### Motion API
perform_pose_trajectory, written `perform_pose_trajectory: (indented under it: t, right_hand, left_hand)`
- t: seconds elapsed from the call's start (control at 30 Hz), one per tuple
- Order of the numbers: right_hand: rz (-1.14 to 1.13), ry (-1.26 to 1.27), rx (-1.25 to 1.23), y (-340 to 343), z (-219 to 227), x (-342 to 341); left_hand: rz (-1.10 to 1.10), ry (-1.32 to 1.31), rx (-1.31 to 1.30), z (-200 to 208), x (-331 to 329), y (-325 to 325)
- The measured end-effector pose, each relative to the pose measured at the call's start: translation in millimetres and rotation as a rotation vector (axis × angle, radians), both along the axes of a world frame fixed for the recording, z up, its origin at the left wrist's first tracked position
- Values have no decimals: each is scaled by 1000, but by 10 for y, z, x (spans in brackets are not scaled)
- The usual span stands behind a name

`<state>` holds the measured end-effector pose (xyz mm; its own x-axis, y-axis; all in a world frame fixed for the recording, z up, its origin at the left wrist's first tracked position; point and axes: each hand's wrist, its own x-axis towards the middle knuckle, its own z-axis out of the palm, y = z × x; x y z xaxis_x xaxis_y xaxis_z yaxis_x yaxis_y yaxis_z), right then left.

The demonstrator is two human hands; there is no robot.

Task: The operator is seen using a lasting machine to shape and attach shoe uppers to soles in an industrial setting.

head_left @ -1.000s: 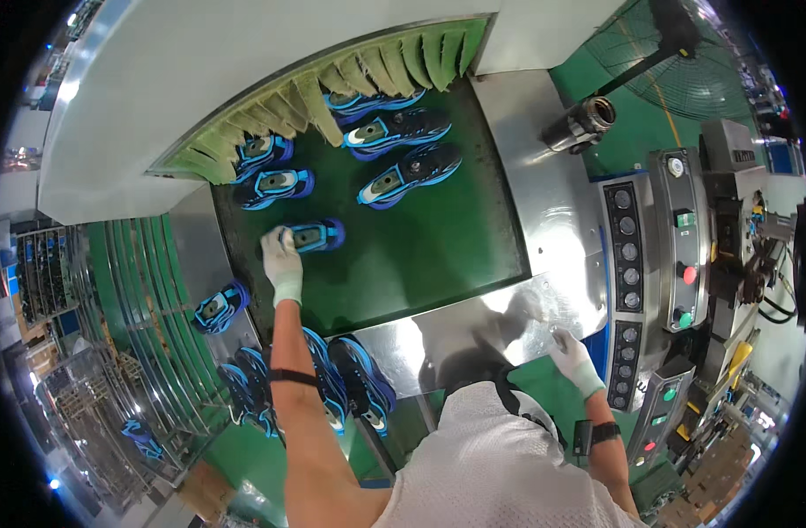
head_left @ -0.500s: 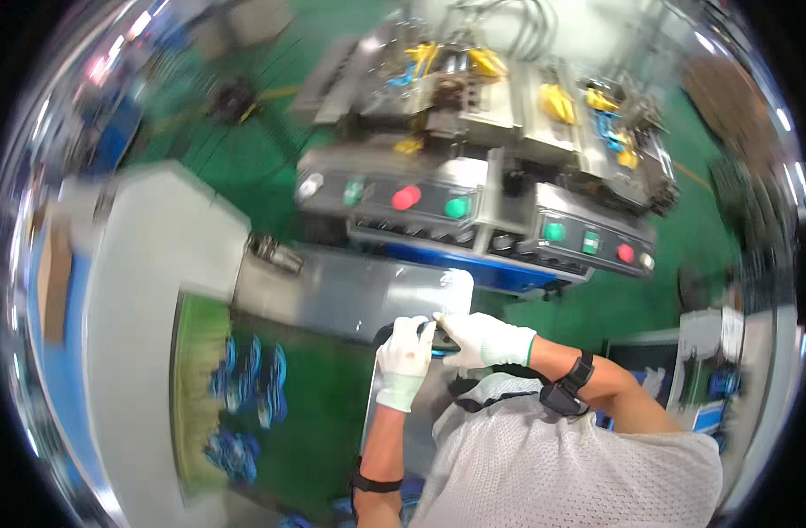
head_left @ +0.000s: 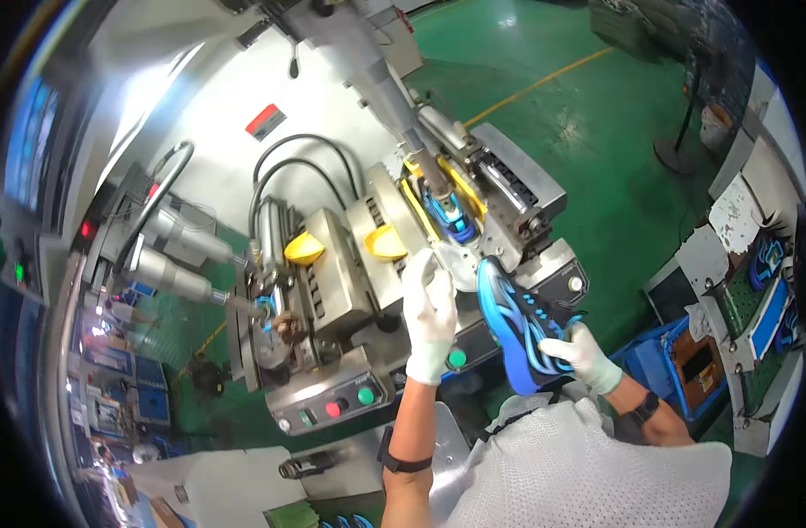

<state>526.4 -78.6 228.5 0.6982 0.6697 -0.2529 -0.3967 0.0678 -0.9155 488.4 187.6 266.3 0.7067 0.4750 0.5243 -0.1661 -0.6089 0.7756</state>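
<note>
A blue and black sports shoe (head_left: 510, 319) is in my right hand (head_left: 586, 358), whose gloved fingers grip its upper. The shoe is held tilted in front of the machine's right-hand station, its blue sole toward the left. My left hand (head_left: 430, 304), also in a white glove, reaches up in front of the machine, left of the shoe. Its fingers are loosely bent and apart, and I see nothing in them. Just beyond the hands, another blue shoe (head_left: 454, 217) sits in the right station between yellow pads (head_left: 463, 187), under a metal press rod (head_left: 431, 167).
A control panel (head_left: 328, 398) with red and green buttons runs along the machine's front left. Curved yellow pieces (head_left: 385, 243) lie on the metal blocks. On the right stand a blue crate (head_left: 704, 400) and a rack with shoes (head_left: 768, 264). A metal table (head_left: 345, 484) is below.
My view has turned to the right. My hands, earlier together over the metal table, are now apart and up at the machine. The shoe is now plainly visible in my right hand.
</note>
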Motion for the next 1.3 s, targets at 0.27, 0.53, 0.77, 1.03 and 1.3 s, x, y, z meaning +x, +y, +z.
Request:
perform_pose_trajectory:
  t: [0.27,0.53,0.77,1.03,1.3]
  right_hand:
    - [-311,129,19,-521,-88,443]
    - [-357,50,-39,-532,-55,564]
    - [-329,-70,-98,-23,86,844]
    - [248,-49,-182,1790,247,2220]
    - [-10,-1061,-841,3426,-1387,2854]
  left_hand:
    - [344,579,-134,-1321,2037,766]
    - [376,498,27,-1778,2484,1015]
    - [168,348,-519,-982,1379,1286]
    - [155,279,-733,-180,-1097,279]
    - [719,610,-638,-753,-3227,-907]
